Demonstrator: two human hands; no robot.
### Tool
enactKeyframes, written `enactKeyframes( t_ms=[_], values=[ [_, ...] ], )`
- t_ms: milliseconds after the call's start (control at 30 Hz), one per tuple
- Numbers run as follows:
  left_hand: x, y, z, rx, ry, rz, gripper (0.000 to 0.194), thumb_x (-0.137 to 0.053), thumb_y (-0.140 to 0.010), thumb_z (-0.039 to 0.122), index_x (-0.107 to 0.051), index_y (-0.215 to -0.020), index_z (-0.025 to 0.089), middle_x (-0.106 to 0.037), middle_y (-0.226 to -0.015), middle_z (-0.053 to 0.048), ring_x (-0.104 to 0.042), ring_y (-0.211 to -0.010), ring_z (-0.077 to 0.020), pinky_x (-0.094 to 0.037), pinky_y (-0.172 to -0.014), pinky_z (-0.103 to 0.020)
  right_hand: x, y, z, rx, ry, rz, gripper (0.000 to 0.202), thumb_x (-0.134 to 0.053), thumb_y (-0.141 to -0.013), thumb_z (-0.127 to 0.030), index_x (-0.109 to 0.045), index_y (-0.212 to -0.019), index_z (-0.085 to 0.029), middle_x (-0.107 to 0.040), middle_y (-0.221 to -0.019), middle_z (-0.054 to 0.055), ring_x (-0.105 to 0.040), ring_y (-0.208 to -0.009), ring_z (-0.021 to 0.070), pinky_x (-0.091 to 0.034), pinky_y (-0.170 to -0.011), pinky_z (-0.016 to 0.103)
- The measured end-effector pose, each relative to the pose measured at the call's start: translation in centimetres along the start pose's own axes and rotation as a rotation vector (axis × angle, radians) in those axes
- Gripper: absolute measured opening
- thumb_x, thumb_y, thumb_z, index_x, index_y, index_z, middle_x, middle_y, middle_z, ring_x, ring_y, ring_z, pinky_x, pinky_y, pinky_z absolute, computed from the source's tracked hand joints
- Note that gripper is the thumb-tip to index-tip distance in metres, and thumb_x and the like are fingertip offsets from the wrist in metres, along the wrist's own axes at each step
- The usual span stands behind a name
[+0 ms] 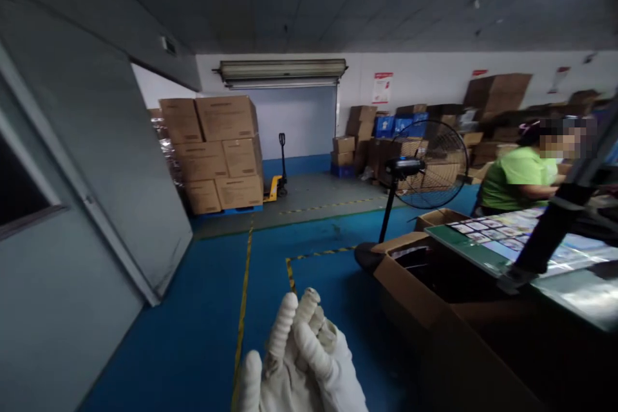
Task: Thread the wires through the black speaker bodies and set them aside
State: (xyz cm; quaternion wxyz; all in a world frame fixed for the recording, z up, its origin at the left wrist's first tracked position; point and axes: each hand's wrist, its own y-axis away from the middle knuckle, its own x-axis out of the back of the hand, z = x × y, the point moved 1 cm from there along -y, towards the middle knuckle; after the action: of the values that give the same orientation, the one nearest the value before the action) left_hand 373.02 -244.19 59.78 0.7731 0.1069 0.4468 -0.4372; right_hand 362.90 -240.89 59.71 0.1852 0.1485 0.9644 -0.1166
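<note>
White knit gloved hands (299, 360) clasped, fingers (282, 328) interlaced, above glossy blue floor (203, 309)

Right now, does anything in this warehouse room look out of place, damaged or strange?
Nothing looks spilled or broken. Two small oddities: the white-gloved hands are pressed together, holding nothing, and the black pedestal fan stands on the blue floor right against the open brown cardboard box. The stacked brown cartons on the pallet look tidy.

boxes (217, 151) left, fan (425, 164) right of them
</note>
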Motion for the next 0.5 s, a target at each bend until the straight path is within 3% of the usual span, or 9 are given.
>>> enactKeyframes(
  t_ms=[100, 267, 400, 500],
  values=[
    [3.4, -7.6, 3.0, -0.012, -0.032, 0.036, 0.052, -0.056, -0.081, 0.068, -0.056, -0.129, 0.048, -0.041, -0.151, 0.014, -0.015, -0.149, -0.0221, -0.017, -0.121, -0.036, 0.9, -9.7, 0.6, -0.028, 0.018, 0.019, 0.028, -0.074, -0.079, -0.044, -0.07, -0.081, -0.017, -0.063, -0.069, -0.001, -0.057, -0.067, 0.014, -0.047, -0.064, 0.026],
    [10.6, -19.9, 7.3, -0.016, -0.041, 0.007, 0.05, -0.053, -0.089, 0.054, -0.047, -0.138, 0.046, -0.036, -0.155, 0.008, -0.031, -0.144, -0.0282, -0.021, -0.12, -0.047, 2.8, -24.6, 3.9, -0.049, -0.015, -0.038, 0.034, -0.061, -0.088, -0.05, -0.07, -0.087, -0.017, -0.069, -0.08, 0.002, -0.064, -0.076, 0.0168, -0.052, -0.072, 0.032],
    [16.3, -31.7, 11.8, -0.058, 0.004, -0.141, 0.052, -0.049, -0.089, 0.059, -0.049, -0.138, 0.042, -0.039, -0.153, 0.004, -0.038, -0.14, -0.0277, -0.025, -0.118, -0.045, 4.7, -36.6, 5.2, 0.006, -0.053, -0.07, 0.034, -0.061, -0.09, -0.047, -0.067, -0.1, -0.015, -0.071, -0.103, 0.006, -0.067, -0.089, 0.0194, -0.055, -0.081, 0.039],
    [18.7, -41.2, 15.5, -0.144, -0.019, -0.273, 0.053, -0.039, -0.094, 0.057, -0.044, -0.142, 0.037, -0.043, -0.151, -0.001, -0.041, -0.139, -0.0213, -0.031, -0.115, -0.038, 6.5, -45.8, 3.8, 0.073, -0.076, -0.021, 0.048, -0.072, -0.081, -0.049, -0.062, -0.118, -0.02, -0.065, -0.124, 0.009, -0.062, -0.112, 0.024, -0.048, -0.097, 0.044]
  ],
)
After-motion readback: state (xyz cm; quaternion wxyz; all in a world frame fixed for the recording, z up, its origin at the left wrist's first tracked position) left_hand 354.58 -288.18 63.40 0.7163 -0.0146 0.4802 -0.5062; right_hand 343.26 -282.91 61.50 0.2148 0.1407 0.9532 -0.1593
